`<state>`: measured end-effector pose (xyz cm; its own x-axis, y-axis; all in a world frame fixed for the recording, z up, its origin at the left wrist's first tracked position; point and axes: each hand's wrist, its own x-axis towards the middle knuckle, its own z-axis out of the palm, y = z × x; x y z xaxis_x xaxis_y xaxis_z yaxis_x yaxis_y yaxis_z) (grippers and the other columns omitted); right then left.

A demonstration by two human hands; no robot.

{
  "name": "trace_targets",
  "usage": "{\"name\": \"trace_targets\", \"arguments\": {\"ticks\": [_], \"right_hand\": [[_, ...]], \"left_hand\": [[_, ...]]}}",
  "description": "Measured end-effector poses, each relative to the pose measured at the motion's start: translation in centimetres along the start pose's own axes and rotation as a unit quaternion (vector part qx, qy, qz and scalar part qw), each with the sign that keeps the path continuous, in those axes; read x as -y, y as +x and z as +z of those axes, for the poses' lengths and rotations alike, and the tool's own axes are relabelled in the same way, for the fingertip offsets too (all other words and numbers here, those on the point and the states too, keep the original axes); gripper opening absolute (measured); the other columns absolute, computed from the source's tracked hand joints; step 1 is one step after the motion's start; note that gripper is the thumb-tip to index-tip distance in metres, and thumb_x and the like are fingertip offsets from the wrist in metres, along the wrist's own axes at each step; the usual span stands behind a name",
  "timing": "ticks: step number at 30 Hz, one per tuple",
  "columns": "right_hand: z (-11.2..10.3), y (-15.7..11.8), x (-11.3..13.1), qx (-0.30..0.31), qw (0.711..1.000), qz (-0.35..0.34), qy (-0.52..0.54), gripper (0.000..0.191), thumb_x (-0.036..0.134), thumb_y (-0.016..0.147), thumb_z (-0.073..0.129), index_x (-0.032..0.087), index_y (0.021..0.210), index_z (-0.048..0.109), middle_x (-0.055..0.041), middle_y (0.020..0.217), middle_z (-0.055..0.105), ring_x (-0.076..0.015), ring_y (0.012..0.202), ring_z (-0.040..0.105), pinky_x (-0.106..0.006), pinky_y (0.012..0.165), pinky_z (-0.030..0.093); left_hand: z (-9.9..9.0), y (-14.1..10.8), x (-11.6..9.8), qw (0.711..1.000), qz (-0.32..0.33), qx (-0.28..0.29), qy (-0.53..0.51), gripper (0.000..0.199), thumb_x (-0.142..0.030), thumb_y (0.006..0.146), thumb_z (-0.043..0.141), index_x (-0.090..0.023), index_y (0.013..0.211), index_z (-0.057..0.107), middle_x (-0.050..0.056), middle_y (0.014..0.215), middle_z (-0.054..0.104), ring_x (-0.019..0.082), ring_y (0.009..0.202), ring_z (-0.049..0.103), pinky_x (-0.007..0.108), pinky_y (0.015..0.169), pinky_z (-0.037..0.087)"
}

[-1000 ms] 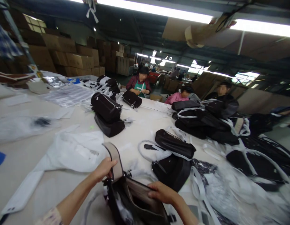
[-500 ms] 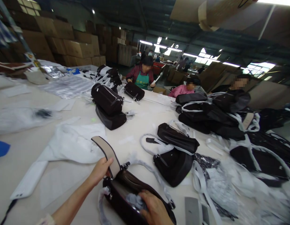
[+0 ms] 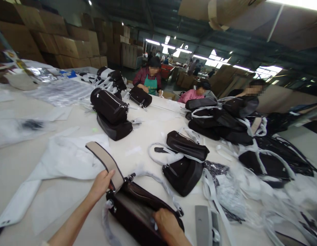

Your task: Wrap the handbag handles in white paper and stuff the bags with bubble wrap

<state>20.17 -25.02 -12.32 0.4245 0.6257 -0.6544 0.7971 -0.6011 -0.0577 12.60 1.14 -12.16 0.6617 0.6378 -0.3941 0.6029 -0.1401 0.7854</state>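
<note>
While the open dark bag (image 3: 132, 222) lies toward the near edge of the table (image 3: 153, 126), the right hand (image 3: 168, 223) is down in its mouth; those fingers are mostly hidden, so I cannot tell how far they spread or whether they hold anything. The left hand (image 3: 101, 184) has thumb and fingers closed on the wide beige-faced strap (image 3: 104, 159), which stands up from the bag's left end. The bag looks light and soft-walled, likely to sag if raised by one side, and its smooth skin may slip; the firmer holds should be the rim by the metal fittings and that stiff-looking strap, rather than the handle (image 3: 163, 182), whose pale wrapping could slide. Beyond it are two stacked bags (image 3: 187, 147); a co-worker (image 3: 149, 85) is at the table's far edge.
</note>
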Motion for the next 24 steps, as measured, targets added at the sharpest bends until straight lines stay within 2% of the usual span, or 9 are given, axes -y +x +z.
{"name": "trace_targets", "arguments": {"ticks": [2, 4, 7, 10, 12, 15, 19, 21, 24], "right_hand": [[-0.3, -0.5, -1.1, 0.03, 0.999, 0.013, 0.005, 0.045, -0.007, 0.084, 0.041, 0.007, 0.114, 0.071, -0.0254, 0.109, 0.073, -0.034, 0.107, 0.07, -0.041, 0.089, 0.057], [-0.8, -0.4, -1.8, 0.067, 0.997, -0.002, 0.031, 0.043, -0.001, 0.082, 0.054, 0.013, 0.119, 0.07, -0.0206, 0.113, 0.074, -0.0326, 0.11, 0.069, -0.039, 0.093, 0.055], [-1.4, 0.4, -2.6, 0.122, 0.988, -0.029, 0.092, 0.049, 0.009, 0.075, 0.069, 0.023, 0.123, 0.069, -0.0131, 0.116, 0.074, -0.0314, 0.11, 0.069, -0.037, 0.092, 0.056], [-1.5, 1.3, -3.6, 0.15, 0.974, -0.05, 0.16, 0.044, 0.019, 0.079, 0.069, 0.023, 0.123, 0.069, -0.0126, 0.121, 0.072, -0.0324, 0.112, 0.068, -0.039, 0.091, 0.057], [-1.4, 1.5, -4.2, 0.15, 0.964, -0.066, 0.207, 0.046, 0.027, 0.081, 0.07, 0.022, 0.126, 0.067, -0.0132, 0.128, 0.068, -0.0336, 0.117, 0.065, -0.042, 0.094, 0.055], [-1.5, 0.8, -4.6, 0.125, 0.948, -0.09, 0.28, 0.051, 0.029, 0.087, 0.063, 0.02, 0.137, 0.058, -0.0132, 0.14, 0.059, -0.0319, 0.127, 0.057, -0.043, 0.105, 0.047], [-2.5, -3.4, -6.1, 0.067, 0.914, -0.122, 0.381, 0.049, 0.024, 0.093, 0.053, 0.019, 0.142, 0.051, -0.0084, 0.145, 0.055, -0.0216, 0.136, 0.048, -0.036, 0.114, 0.036], [-2.3, -7.1, -8.0, 0.019, 0.857, -0.145, 0.493, 0.05, 0.026, 0.096, 0.05, 0.02, 0.145, 0.045, -0.0069, 0.143, 0.058, -0.0176, 0.132, 0.053, -0.033, 0.11, 0.042], [0.9, -13.9, -11.7, -0.121, 0.673, -0.112, 0.721, 0.043, 0.034, 0.092, 0.058, 0.019, 0.132, 0.058, -0.0099, 0.131, 0.066, -0.0219, 0.12, 0.063, -0.039, 0.103, 0.048]], "left_hand": [[-0.4, 0.1, -0.5, 1.0, 0.0, 0.012, 0.025, 0.037, -0.049, 0.083, 0.039, -0.024, 0.059, 0.048, 0.006, 0.049, 0.06, 0.026, 0.052, 0.064, 0.033, 0.057, 0.048], [-1.4, -0.6, -1.7, 0.992, 0.016, 0.028, 0.125, 0.038, -0.048, 0.085, 0.04, -0.024, 0.056, 0.047, 0.009, 0.053, 0.063, 0.029, 0.059, 0.067, 0.036, 0.062, 0.048], [-3.3, -3.3, -4.8, 0.922, 0.07, 0.035, 0.38, 0.042, -0.051, 0.087, 0.039, -0.022, 0.058, 0.052, 0.017, 0.075, 0.071, 0.037, 0.082, 0.069, 0.042, 0.073, 0.046], [-3.1, -6.7, -8.5, 0.873, 0.15, 0.099, 0.453, 0.045, -0.049, 0.091, 0.034, -0.022, 0.067, 0.06, 0.014, 0.08, 0.072, 0.035, 0.082, 0.069, 0.042, 0.075, 0.045], [-0.7, -8.2, -10.0, 0.866, 0.222, 0.213, 0.394, 0.044, -0.045, 0.093, 0.031, -0.023, 0.07, 0.061, 0.009, 0.075, 0.071, 0.028, 0.075, 0.067, 0.037, 0.075, 0.046], [5.1, -7.6, -9.8, 0.826, 0.283, 0.377, 0.309, 0.032, -0.038, 0.088, 0.044, -0.022, 0.065, 0.06, 0.008, 0.076, 0.072, 0.025, 0.077, 0.067, 0.033, 0.078, 0.048], [11.1, -4.1, -7.5, 0.845, 0.275, 0.321, 0.327, 0.023, -0.037, 0.08, 0.052, -0.018, 0.084, 0.066, 0.017, 0.097, 0.073, 0.035, 0.099, 0.066, 0.044, 0.092, 0.047], [12.1, -3.0, -6.6, 0.852, 0.279, 0.304, 0.322, 0.036, -0.043, 0.078, 0.055, -0.017, 0.1, 0.065, 0.019, 0.113, 0.07, 0.037, 0.11, 0.062, 0.046, 0.099, 0.044], [12.4, -2.6, -5.6, 0.856, 0.285, 0.297, 0.312, 0.058, -0.052, 0.07, 0.063, -0.016, 0.116, 0.06, 0.019, 0.123, 0.065, 0.038, 0.118, 0.058, 0.045, 0.102, 0.043]]}}
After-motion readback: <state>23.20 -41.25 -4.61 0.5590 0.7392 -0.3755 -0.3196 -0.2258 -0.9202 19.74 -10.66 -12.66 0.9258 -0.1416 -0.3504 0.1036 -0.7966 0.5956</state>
